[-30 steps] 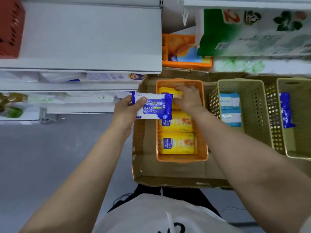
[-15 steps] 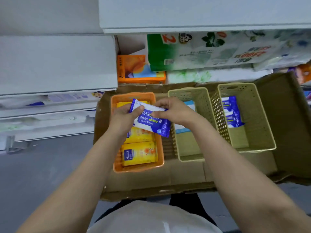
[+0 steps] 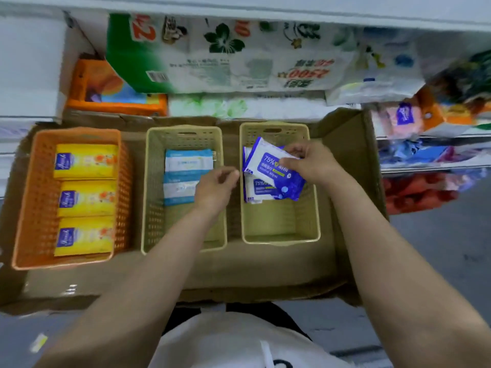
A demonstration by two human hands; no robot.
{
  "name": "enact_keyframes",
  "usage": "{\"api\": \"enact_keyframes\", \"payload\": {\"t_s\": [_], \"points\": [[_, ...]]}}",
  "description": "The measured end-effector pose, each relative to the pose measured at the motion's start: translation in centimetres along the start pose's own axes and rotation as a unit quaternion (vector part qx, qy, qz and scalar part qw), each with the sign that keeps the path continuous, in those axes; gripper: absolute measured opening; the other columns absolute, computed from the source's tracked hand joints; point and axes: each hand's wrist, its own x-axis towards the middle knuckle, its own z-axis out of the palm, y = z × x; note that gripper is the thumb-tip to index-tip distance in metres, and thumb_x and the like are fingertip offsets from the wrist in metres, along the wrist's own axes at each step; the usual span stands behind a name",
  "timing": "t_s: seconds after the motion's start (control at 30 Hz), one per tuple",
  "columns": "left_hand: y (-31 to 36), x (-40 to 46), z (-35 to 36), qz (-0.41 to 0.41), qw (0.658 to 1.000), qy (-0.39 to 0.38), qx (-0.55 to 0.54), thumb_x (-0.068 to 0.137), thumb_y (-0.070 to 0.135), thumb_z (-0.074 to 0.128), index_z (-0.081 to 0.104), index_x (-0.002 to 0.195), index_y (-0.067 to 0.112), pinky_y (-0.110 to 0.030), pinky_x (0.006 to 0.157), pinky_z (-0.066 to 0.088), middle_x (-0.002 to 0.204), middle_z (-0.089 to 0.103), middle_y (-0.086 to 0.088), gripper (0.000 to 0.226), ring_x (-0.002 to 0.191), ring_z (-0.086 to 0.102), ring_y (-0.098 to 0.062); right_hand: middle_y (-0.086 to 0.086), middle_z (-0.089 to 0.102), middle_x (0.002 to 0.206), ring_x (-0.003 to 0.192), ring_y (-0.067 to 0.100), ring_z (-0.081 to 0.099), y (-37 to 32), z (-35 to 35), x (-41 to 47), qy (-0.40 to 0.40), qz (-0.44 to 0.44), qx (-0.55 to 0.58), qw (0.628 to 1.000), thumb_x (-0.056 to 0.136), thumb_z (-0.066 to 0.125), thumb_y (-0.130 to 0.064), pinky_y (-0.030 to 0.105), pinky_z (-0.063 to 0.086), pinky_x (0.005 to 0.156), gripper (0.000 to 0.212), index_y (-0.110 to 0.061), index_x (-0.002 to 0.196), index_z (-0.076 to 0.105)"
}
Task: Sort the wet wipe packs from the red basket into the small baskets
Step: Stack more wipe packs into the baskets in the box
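My right hand (image 3: pixel 309 164) pinches a blue and white alcohol wipe pack (image 3: pixel 269 168) over the right beige basket (image 3: pixel 281 239), just above another blue pack (image 3: pixel 261 191) lying inside. Over the middle beige basket (image 3: pixel 151 208), beside its light blue packs (image 3: pixel 186 162), my left hand (image 3: pixel 216 185) hovers with loosely curled fingers and holds nothing. The orange basket (image 3: pixel 37 197) at the left holds three yellow packs (image 3: pixel 85 160). The red basket is out of view.
All three baskets stand in a shallow cardboard tray (image 3: pixel 265 272) with a raised flap at the right. Behind it, shelves carry large tissue packs (image 3: pixel 225 54) and an orange pack (image 3: pixel 106 94). Grey floor lies to the right.
My right hand took the blue pack from my left hand and carried it right, over the right beige basket. My left hand let go. The view swung right.
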Motion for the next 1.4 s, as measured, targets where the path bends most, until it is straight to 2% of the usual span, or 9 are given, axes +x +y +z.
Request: {"api": "enact_keyframes", "payload": {"t_s": [0.1, 0.27, 0.5, 0.67, 0.8, 0.93, 1.03, 1.17, 1.4], "points": [[-0.1, 0.0, 1.2, 0.002, 0.998, 0.04, 0.045, 0.092, 0.029, 0.065, 0.066, 0.118, 0.018, -0.043, 0.091, 0.055, 0.104, 0.072, -0.007, 0.028, 0.093, 0.069, -0.024, 0.002, 0.066, 0.121, 0.104, 0.017, 0.06, 2.6, 2.1, 0.6, -0.119, -0.024, -0.165, 0.979, 0.086, 0.073, -0.033, 0.027, 0.044, 0.085, 0.037, -0.022, 0.12, 0.068], [0.9, 0.5, 2.0, -0.012, 0.995, 0.031, 0.093, 0.087, 0.025, 0.073, 0.064, 0.119, 0.017, -0.026, 0.066, 0.06, 0.093, 0.068, 0.003, 0.034, 0.08, 0.069, -0.013, 0.002, 0.061, 0.133, 0.119, 0.024, 0.057, 4.3, 6.5, 1.4, -0.229, -0.038, -0.277, 0.932, 0.089, 0.07, -0.034, 0.03, 0.046, 0.096, 0.041, -0.021, 0.127, 0.064], [0.6, 0.9, 1.9, -0.005, 0.984, 0.047, 0.171, 0.081, 0.028, 0.079, 0.068, 0.106, 0.022, -0.03, 0.07, 0.061, 0.075, 0.07, 0.006, 0.029, 0.065, 0.069, -0.007, 0.004, 0.066, 0.123, 0.111, 0.025, 0.061, 6.5, 8.2, 1.0, -0.173, -0.041, -0.282, 0.943, 0.091, 0.068, -0.03, 0.029, 0.048, 0.082, 0.036, -0.023, 0.126, 0.065], [0.9, 1.0, 1.9, -0.019, 0.986, 0.037, 0.161, 0.08, 0.026, 0.08, 0.068, 0.107, 0.023, -0.029, 0.069, 0.061, 0.076, 0.071, 0.005, 0.03, 0.065, 0.07, -0.008, 0.002, 0.063, 0.128, 0.116, 0.023, 0.059, 6.5, 8.2, 1.0, -0.193, -0.049, -0.301, 0.932, 0.092, 0.067, -0.03, 0.032, 0.051, 0.091, 0.038, -0.024, 0.129, 0.063], [0.9, 1.2, 1.8, -0.023, 0.987, 0.029, 0.154, 0.08, 0.025, 0.08, 0.068, 0.108, 0.023, -0.031, 0.07, 0.062, 0.078, 0.071, 0.004, 0.03, 0.067, 0.07, -0.008, 0.006, 0.066, 0.115, 0.103, 0.024, 0.063, 6.2, 8.6, 0.8, -0.15, -0.054, -0.309, 0.938, 0.089, 0.069, -0.022, 0.029, 0.05, 0.075, 0.027, -0.018, 0.115, 0.061], [1.1, 1.3, 1.8, -0.023, 0.987, 0.029, 0.156, 0.081, 0.024, 0.079, 0.068, 0.11, 0.023, -0.032, 0.072, 0.062, 0.077, 0.071, 0.006, 0.031, 0.067, 0.07, -0.009, 0.007, 0.067, 0.112, 0.101, 0.025, 0.064, 6.3, 8.9, 0.6, -0.132, -0.051, -0.287, 0.947, 0.088, 0.07, -0.019, 0.027, 0.046, 0.072, 0.022, -0.016, 0.108, 0.061], [1.2, 1.4, 1.9, -0.023, 0.987, 0.025, 0.157, 0.081, 0.025, 0.079, 0.067, 0.109, 0.023, -0.033, 0.072, 0.062, 0.079, 0.071, 0.005, 0.031, 0.068, 0.07, -0.009, 0.007, 0.062, 0.121, 0.11, 0.025, 0.057, 6.3, 8.9, 0.7, -0.122, -0.048, -0.279, 0.951, 0.085, 0.073, -0.019, 0.031, 0.05, 0.082, 0.034, -0.016, 0.116, 0.058], [1.3, 1.5, 1.8, -0.029, 0.987, 0.02, 0.157, 0.081, 0.025, 0.079, 0.067, 0.108, 0.025, -0.031, 0.071, 0.062, 0.08, 0.07, 0.005, 0.03, 0.069, 0.07, -0.008, 0.007, 0.038, 0.138, 0.13, 0.025, 0.035, 6.7, 9.0, 0.7, -0.081, -0.069, -0.296, 0.949, 0.079, 0.078, -0.022, 0.035, 0.045, 0.102, 0.074, -0.024, 0.142, 0.039], [1.1, 1.5, 1.8, -0.023, 0.985, 0.022, 0.167, 0.081, 0.026, 0.078, 0.066, 0.108, 0.027, -0.03, 0.071, 0.061, 0.08, 0.07, 0.008, 0.029, 0.067, 0.07, -0.008, 0.006, 0.037, 0.142, 0.132, 0.026, 0.037, 7.2, 9.2, 0.7, -0.093, -0.075, -0.293, 0.949, 0.082, 0.076, -0.021, 0.037, 0.043, 0.106, 0.077, -0.027, 0.146, 0.034]]}}
